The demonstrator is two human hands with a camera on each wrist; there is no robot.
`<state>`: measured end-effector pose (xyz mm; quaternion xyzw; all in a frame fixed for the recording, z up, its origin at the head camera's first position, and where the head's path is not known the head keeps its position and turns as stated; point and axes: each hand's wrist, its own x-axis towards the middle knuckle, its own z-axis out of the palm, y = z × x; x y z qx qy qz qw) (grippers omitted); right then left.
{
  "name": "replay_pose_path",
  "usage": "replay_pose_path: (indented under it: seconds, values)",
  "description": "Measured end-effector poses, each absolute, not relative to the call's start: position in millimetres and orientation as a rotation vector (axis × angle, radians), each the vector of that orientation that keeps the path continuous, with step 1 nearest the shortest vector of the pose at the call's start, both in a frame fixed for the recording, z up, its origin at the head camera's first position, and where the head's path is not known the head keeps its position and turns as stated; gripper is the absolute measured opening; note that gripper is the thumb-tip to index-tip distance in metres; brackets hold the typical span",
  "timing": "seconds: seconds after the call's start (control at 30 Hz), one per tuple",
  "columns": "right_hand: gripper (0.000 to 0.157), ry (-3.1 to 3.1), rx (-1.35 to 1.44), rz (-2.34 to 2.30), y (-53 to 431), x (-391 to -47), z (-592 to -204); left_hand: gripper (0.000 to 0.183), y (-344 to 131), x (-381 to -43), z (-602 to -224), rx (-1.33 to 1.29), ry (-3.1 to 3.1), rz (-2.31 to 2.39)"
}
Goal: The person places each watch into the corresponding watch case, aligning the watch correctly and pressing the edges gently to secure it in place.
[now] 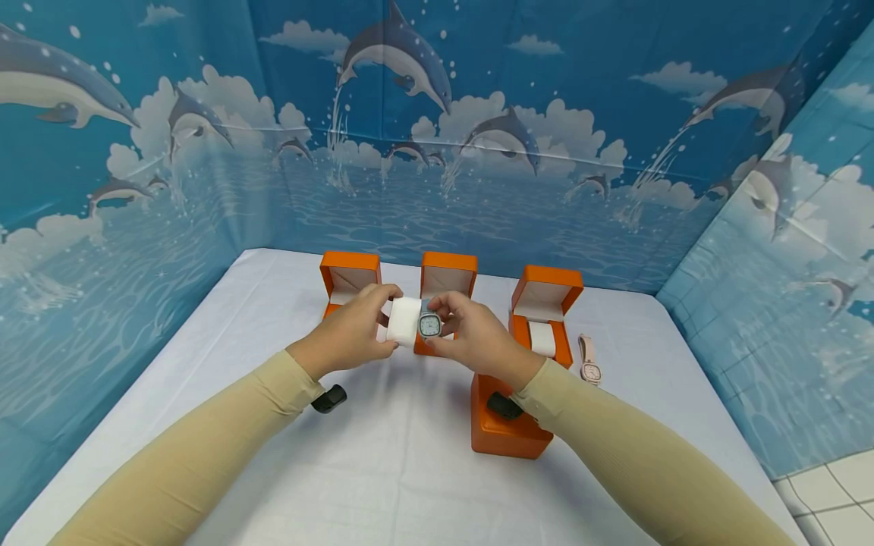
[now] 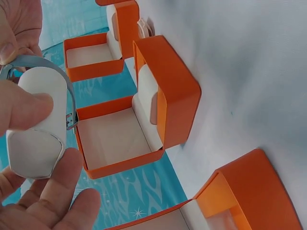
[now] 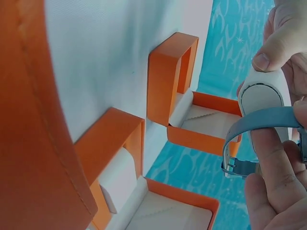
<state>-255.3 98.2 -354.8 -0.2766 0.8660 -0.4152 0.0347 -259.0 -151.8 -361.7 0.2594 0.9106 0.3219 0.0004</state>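
Note:
My left hand (image 1: 347, 327) holds a white watch cushion (image 1: 403, 321) by its ends, between thumb and fingers. Close beside it, my right hand (image 1: 481, 334) pinches a wristwatch (image 1: 430, 324) with a squarish face and a grey-blue strap. In the right wrist view the strap (image 3: 264, 119) curves across the front of the cushion (image 3: 261, 98), its buckle (image 3: 240, 166) fastened into a loop. From the left wrist view, the strap (image 2: 48, 61) arches past one side of the cushion (image 2: 41, 91). Both hands are above the table, in front of the middle box.
Three orange watch boxes stand with lids up at the back: left (image 1: 350, 262), middle (image 1: 449, 262) and right (image 1: 546, 277). White cushions sit in the middle and right ones. A pink watch (image 1: 590, 370) lies beside the right box. Under my right wrist stands a closed orange box (image 1: 512, 440).

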Motion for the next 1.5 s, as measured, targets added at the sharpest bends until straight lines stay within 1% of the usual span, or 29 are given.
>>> replay_pose_path:
  seconds: [0.27,0.5,0.83,1.33,1.5]
  values:
    - [0.045,2.631,-0.846,-1.302,97.4,-256.4,-355.2,0.070,-151.2,-258.2,-362.7,0.870,2.835,1.011]
    - [0.044,2.497,-0.766,-1.383,97.4,-256.4,-354.8,0.071,-149.2,-257.3,-366.2,0.866,2.849,1.045]
    - [0.051,2.462,-0.654,-1.408,95.1,-255.0,-354.8,0.072,-145.9,-256.9,-371.3,0.856,2.839,1.141]
    - [0.056,2.476,-0.613,-1.395,94.2,-254.3,-355.0,0.073,-142.8,-256.7,-374.0,0.856,2.838,1.213]
    - [0.060,2.485,-0.609,-1.399,93.4,-254.5,-354.7,0.073,-142.8,-256.5,-372.8,0.873,2.836,1.209]
